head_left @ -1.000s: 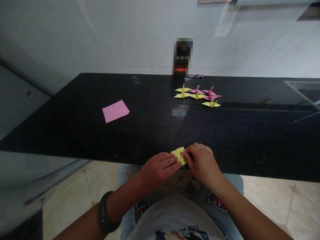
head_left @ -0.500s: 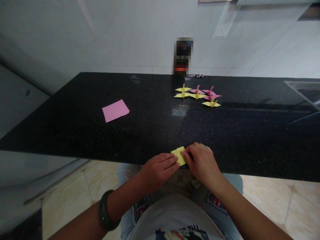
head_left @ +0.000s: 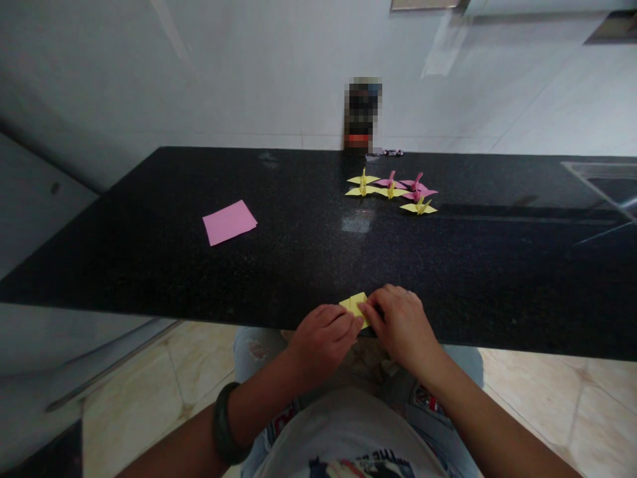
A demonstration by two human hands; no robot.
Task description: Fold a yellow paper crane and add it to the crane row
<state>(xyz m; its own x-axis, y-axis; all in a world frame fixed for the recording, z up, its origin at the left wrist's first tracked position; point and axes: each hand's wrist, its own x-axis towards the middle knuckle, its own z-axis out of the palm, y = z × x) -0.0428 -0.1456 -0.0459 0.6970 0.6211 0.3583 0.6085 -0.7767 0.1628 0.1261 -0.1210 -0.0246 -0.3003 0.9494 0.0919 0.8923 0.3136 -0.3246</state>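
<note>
A small folded yellow paper lies at the near edge of the black counter. My left hand has its fingers curled and pressed on the paper's lower left edge. On the right side, my right hand pinches the paper with fingers closed. Most of the sheet is hidden under both hands. A dark bangle circles my left wrist.
A flat pink paper square lies on the left of the counter. Several folded yellow and pink paper cranes sit in a group at the back. A blurred dark object stands against the white wall. A sink edge shows at the far right.
My left hand has shifted slightly right, its fingers curling closer onto the yellow paper. The right hand and the paper stay in place.
</note>
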